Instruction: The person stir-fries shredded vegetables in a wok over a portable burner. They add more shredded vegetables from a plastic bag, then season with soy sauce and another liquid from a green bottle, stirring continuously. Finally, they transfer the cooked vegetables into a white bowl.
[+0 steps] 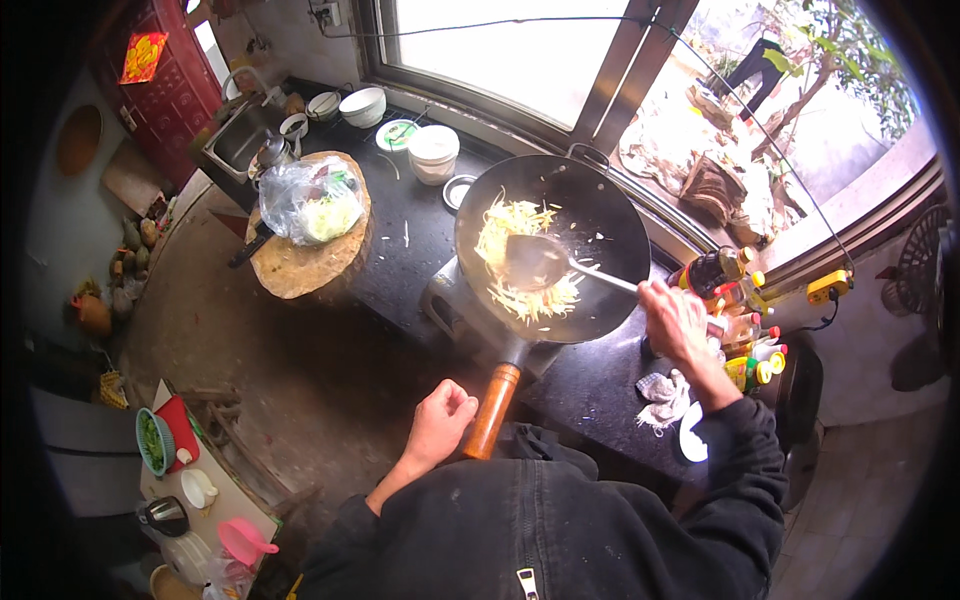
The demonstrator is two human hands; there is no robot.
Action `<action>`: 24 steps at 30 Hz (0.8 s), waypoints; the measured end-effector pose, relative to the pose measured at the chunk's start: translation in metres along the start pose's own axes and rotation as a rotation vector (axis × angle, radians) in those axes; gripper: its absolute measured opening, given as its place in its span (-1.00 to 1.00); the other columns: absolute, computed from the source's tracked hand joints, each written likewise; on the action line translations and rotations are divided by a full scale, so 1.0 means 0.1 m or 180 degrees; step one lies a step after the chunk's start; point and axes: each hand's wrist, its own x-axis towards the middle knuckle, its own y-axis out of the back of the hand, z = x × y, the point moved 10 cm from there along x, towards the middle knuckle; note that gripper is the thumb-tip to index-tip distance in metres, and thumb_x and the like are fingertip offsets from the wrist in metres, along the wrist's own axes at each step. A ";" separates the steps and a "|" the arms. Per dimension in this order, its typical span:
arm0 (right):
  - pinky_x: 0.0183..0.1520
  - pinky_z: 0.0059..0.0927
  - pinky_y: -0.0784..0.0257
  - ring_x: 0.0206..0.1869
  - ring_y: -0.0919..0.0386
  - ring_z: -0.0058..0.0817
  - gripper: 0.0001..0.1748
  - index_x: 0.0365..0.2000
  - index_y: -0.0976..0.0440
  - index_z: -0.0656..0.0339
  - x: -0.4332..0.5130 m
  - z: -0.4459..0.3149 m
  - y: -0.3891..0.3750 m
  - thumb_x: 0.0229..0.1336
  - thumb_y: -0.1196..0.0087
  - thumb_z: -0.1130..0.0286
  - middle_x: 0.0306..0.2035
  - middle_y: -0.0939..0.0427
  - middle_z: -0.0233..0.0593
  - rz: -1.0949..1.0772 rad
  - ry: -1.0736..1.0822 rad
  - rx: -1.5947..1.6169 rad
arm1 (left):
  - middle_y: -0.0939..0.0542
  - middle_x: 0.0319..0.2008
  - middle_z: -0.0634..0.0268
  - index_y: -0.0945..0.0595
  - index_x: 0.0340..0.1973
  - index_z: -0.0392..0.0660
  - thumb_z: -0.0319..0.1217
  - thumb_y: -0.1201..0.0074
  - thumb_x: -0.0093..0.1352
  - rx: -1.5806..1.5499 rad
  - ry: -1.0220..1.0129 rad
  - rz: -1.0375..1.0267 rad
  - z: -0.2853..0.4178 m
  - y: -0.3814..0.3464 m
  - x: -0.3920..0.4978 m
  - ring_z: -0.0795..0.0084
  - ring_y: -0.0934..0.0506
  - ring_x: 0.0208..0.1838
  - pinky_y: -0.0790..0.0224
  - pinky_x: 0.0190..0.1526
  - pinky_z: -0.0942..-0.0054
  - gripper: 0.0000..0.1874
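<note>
My right hand (671, 319) grips the handle of a metal wok spatula (536, 262). Its broad blade rests among pale yellow shredded vegetables (517, 221), possibly potato, inside a dark wok (607, 300). Steam blurs part of the blade and the shreds. The wok sits on a stove (442, 289), and its wooden handle (493, 412) points toward my body. Beside that handle, on its left, my left hand (436, 420) is loosely curled and appears to hold nothing.
A round wooden chopping block (300, 274) carries a plastic bag of shreds (311, 199) and a knife (255, 244). White tubs (433, 154) stand behind the stove. Sauce bottles (739, 300), a cloth (664, 397) and a white dish (694, 435) lie to the right. Outside the window, a person's legs (754, 71) show.
</note>
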 end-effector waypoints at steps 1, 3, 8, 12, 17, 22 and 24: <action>-0.30 -0.16 -0.52 -0.30 -0.64 -0.21 -0.89 -0.31 -0.46 0.18 0.09 0.06 0.01 0.09 -0.02 0.51 -0.37 -0.54 -0.20 0.0212 0.0022 -0.0106 | -0.51 -0.48 0.44 -0.46 -0.38 -0.17 -0.45 -0.16 0.44 -0.0027 -0.0049 -0.0030 0.01 -0.01 -0.01 0.69 -0.53 -0.41 -0.45 -0.33 0.61 -0.82; -0.24 -0.16 -0.51 -0.27 -0.61 -0.19 -0.88 -0.27 -0.47 0.16 0.29 0.25 -0.01 0.14 -0.06 0.46 -0.35 -0.52 -0.20 0.0242 -0.0236 -0.0594 | -0.52 -0.52 0.40 -0.47 -0.41 -0.20 -0.43 -0.16 0.42 -0.0136 0.0045 0.0116 -0.04 0.05 -0.04 0.64 -0.53 -0.45 -0.47 -0.37 0.54 -0.80; -0.19 -0.18 -0.51 -0.18 -0.60 -0.25 -0.75 -0.13 -0.48 0.15 0.87 0.05 0.24 0.12 -0.05 0.49 -0.24 -0.55 -0.23 0.0849 -0.0293 -0.0566 | -0.51 -0.57 0.40 -0.47 -0.46 -0.20 -0.42 -0.16 0.41 -0.0217 0.0104 0.0170 -0.06 0.09 -0.09 0.64 -0.51 -0.50 -0.44 -0.44 0.53 -0.77; -0.13 -0.25 -0.49 -0.12 -0.57 -0.34 -0.56 0.02 -0.48 0.07 0.76 -0.38 -0.01 0.08 -0.03 0.55 -0.18 -0.53 -0.33 0.0225 0.0290 -0.0325 | -0.50 -0.59 0.41 -0.46 -0.48 -0.19 -0.42 -0.16 0.41 -0.0358 0.0046 0.0223 -0.05 0.11 -0.09 0.66 -0.50 -0.52 -0.39 -0.46 0.55 -0.75; -0.12 -0.29 -0.42 -0.17 -0.53 -0.43 -0.56 -0.03 -0.60 -0.09 0.07 -0.04 0.54 0.07 -0.07 0.52 -0.21 -0.58 -0.50 0.0117 0.0792 -0.0514 | -0.49 -0.63 0.43 -0.46 -0.50 -0.16 -0.42 -0.16 0.42 -0.0458 0.0046 0.0298 -0.08 0.15 -0.07 0.68 -0.48 -0.57 -0.35 -0.48 0.59 -0.74; -0.11 -0.30 -0.41 -0.16 -0.55 -0.42 -0.52 -0.04 -0.57 -0.12 -0.24 0.02 0.91 -0.06 -0.25 0.42 -0.24 -0.56 -0.48 -0.0854 0.0270 -0.0908 | -0.49 -0.61 0.44 -0.45 -0.49 -0.16 -0.42 -0.16 0.42 -0.0353 0.0081 0.0372 -0.08 0.18 -0.07 0.69 -0.48 -0.56 -0.37 -0.47 0.60 -0.75; -0.12 -0.28 -0.44 -0.16 -0.56 -0.38 -0.58 -0.10 -0.55 -0.04 -0.12 -0.25 0.89 -0.06 -0.21 0.48 -0.28 -0.56 -0.45 -0.0463 0.0612 -0.0669 | -0.48 -0.60 0.45 -0.45 -0.49 -0.15 -0.42 -0.16 0.42 -0.0377 0.0104 0.0330 -0.08 0.15 -0.06 0.69 -0.49 -0.55 -0.39 -0.47 0.60 -0.75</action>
